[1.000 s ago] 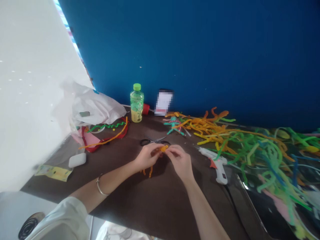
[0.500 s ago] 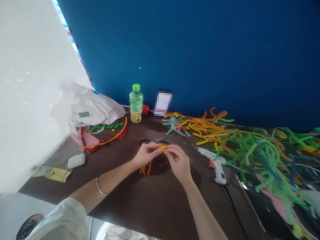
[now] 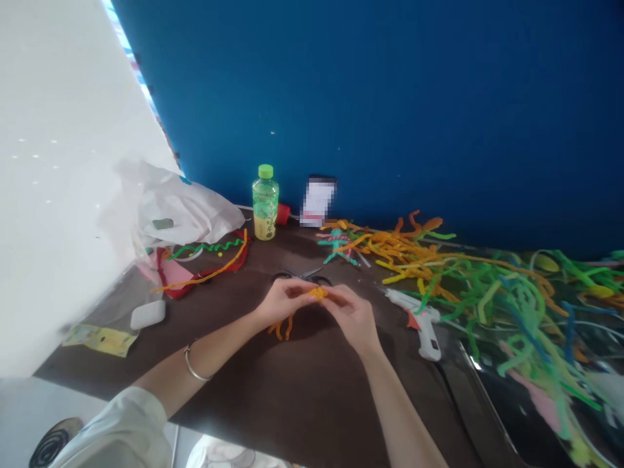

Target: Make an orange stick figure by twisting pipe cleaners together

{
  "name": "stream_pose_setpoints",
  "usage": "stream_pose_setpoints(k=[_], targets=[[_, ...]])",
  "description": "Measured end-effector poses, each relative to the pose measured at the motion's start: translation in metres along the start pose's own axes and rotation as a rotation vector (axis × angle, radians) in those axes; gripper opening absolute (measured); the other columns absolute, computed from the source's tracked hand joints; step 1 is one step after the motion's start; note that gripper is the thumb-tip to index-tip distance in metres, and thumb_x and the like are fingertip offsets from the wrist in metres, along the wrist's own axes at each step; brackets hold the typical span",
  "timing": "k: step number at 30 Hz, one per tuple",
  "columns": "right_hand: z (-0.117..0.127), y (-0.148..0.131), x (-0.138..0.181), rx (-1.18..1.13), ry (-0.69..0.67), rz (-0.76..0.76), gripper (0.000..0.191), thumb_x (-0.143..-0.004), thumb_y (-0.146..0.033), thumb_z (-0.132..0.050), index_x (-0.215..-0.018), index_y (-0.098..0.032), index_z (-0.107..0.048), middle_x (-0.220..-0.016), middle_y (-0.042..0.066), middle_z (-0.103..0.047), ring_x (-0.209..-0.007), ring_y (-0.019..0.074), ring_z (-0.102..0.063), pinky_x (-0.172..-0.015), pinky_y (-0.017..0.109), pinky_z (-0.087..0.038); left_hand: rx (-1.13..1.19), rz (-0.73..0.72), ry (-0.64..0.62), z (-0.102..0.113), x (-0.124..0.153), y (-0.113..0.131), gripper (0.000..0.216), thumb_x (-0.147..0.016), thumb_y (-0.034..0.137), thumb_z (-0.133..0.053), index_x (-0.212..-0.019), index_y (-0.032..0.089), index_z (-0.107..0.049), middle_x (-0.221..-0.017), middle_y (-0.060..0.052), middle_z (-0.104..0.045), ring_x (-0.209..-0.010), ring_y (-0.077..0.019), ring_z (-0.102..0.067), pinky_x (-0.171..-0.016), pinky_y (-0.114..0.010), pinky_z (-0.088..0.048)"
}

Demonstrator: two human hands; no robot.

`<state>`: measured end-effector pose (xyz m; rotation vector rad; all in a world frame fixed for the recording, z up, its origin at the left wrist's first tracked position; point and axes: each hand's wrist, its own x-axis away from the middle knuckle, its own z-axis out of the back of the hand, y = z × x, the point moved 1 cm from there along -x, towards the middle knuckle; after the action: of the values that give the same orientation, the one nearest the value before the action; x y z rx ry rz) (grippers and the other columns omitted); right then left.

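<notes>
Fingers (image 3: 298,301) of left hand (image 3: 277,305) and right hand (image 3: 355,322) pinch orange pipe-cleaner piece (image 3: 319,293) over table (image 3: 283,396).
Green-capped bottle (image 3: 265,207) upright behind; yellow bottom maybe drink, maybe label. White plastic bag (image 3: 197,205) at left.

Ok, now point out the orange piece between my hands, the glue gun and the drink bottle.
Orange piece (image 3: 318,293): head view, on its bunched part.
Glue gun (image 3: 428,325): head view, on the upper handle.
Drink bottle (image 3: 266,207): head view, on the middle of its body.
</notes>
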<state>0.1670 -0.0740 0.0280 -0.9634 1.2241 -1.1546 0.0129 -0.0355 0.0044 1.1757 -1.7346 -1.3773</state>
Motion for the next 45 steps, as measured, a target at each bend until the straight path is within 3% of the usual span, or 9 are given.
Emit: stream_pose_setpoints(k=[7, 13, 16, 22, 32, 40, 45], targets=[[0.009, -0.003, -0.001, -0.052, -0.121, -0.141, 0.018, -0.062, -0.029, -0.071, -0.078, -0.020, -0.069, -0.076, 0.002, -0.060, -0.071, 0.0146, -0.059, -0.067, 0.028, -0.049, -0.031, 0.024, -0.083, -0.002, 0.003, 0.004, 0.034, -0.059, 0.029, -0.072, -0.087, 0.012, -0.066, -0.085, -0.008, -0.068, -0.076, -0.0179, -0.064, -0.073, -0.030, -0.050], [0.009, -0.006, -0.001, -0.138, -0.191, -0.256, 0.020, -0.060, -0.028, -0.072, -0.075, -0.017, -0.068, -0.072, 0.001, -0.061, -0.064, 0.0133, -0.059, -0.064, 0.028, -0.049, -0.250, -0.106, -0.194, -0.002, 0.003, 0.010, 0.028, -0.068, 0.030, -0.065, -0.092, 0.015, -0.068, -0.080, -0.007, -0.065, -0.073, -0.0138, -0.060, -0.070, -0.026, -0.047], [0.008, -0.003, -0.002, -0.172, -0.164, -0.332, 0.025, -0.057, -0.028, -0.073, -0.078, -0.016, -0.067, -0.070, 0.002, -0.064, -0.063, 0.0137, -0.060, -0.065, 0.029, -0.049, -0.271, -0.094, -0.197, -0.002, 0.002, 0.011, 0.026, -0.069, 0.031, -0.064, -0.088, 0.015, -0.068, -0.079, -0.006, -0.064, -0.071, -0.0131, -0.059, -0.069, -0.026, -0.047], [0.004, 0.002, -0.001, -0.300, -0.020, -0.398, 0.031, -0.052, -0.026, -0.077, -0.077, -0.017, -0.061, -0.070, 0.001, -0.066, -0.061, 0.0143, -0.062, -0.064, 0.030, -0.052, -0.028, 0.096, -0.169, -0.003, 0.000, 0.001, 0.031, -0.064, 0.032, -0.068, -0.086, 0.011, -0.061, -0.078, -0.006, -0.066, -0.073, -0.0151, -0.062, -0.071, -0.028, -0.047], [0.006, 0.001, 0.002, -0.375, 0.032, -0.483, 0.027, -0.057, -0.031, -0.075, -0.075, -0.014, -0.065, -0.070, 0.004, -0.067, -0.059, 0.0140, -0.063, -0.063, 0.029, -0.054, 0.097, 0.088, -0.042, -0.001, -0.003, -0.001, 0.031, -0.062, 0.030, -0.071, -0.084, 0.010, -0.062, -0.080, -0.007, -0.066, -0.070, -0.0119, -0.060, -0.071, -0.027, -0.048], [0.010, 0.003, 0.000, -0.195, 0.043, -0.385, 0.027, -0.052, -0.034, -0.076, -0.069, -0.015, -0.065, -0.060, 0.003, -0.065, -0.053, 0.0142, -0.061, -0.057, 0.029, -0.053, -0.070, 0.073, -0.182, -0.004, 0.002, 0.007, 0.032, -0.063, 0.033, -0.069, -0.087, 0.012, -0.065, -0.080, -0.008, -0.067, -0.075, -0.0158, -0.062, -0.071, -0.028, -0.049], [0.013, 0.002, -0.002, 0.074, 0.071, -0.259, 0.021, -0.058, -0.034, -0.070, -0.067, -0.016, -0.066, -0.059, 0.004, -0.065, -0.053, 0.0158, -0.060, -0.053, 0.028, -0.051, -0.379, -0.194, -0.213, -0.004, 0.002, 0.010, 0.022, -0.071, 0.032, -0.063, -0.085, 0.016, -0.068, -0.092, -0.009, -0.063, -0.086, -0.0166, -0.059, -0.079, -0.029, -0.046]])
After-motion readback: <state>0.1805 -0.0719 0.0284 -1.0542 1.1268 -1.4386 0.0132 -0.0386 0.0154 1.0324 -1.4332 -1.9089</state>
